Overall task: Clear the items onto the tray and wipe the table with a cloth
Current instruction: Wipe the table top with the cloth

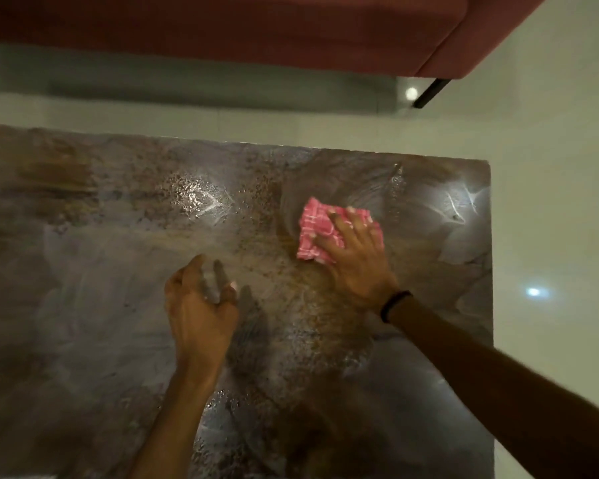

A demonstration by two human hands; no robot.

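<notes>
**Wiping under way, nothing left on the counter to clear**

From what I can see, the clearing part looks finished: no cups, plates or other items sit on the counter point(83, 305) anywhere in view, and the tray itself is out of sight, so I cannot say where it ended up. What is left is the wiping, and I judge it to be well along but not done. Streaky swirls and damp patches show across the surface, most clearly around the far right corner, while the far left part looks duller and blotchy and may not have had the cloth over it yet.

My right hand point(355, 257) lies flat and spread on the cloth point(317, 226), a pink checked one folded into a small pad, pressing it down on the far right part of the counter. The fingers are fanned open over it rather than curled around it.

My left hand point(198, 305) holds nothing. It hangs loose near the middle of the counter, fingers half curled and blurred; I cannot tell whether the fingertips touch the surface.
</notes>
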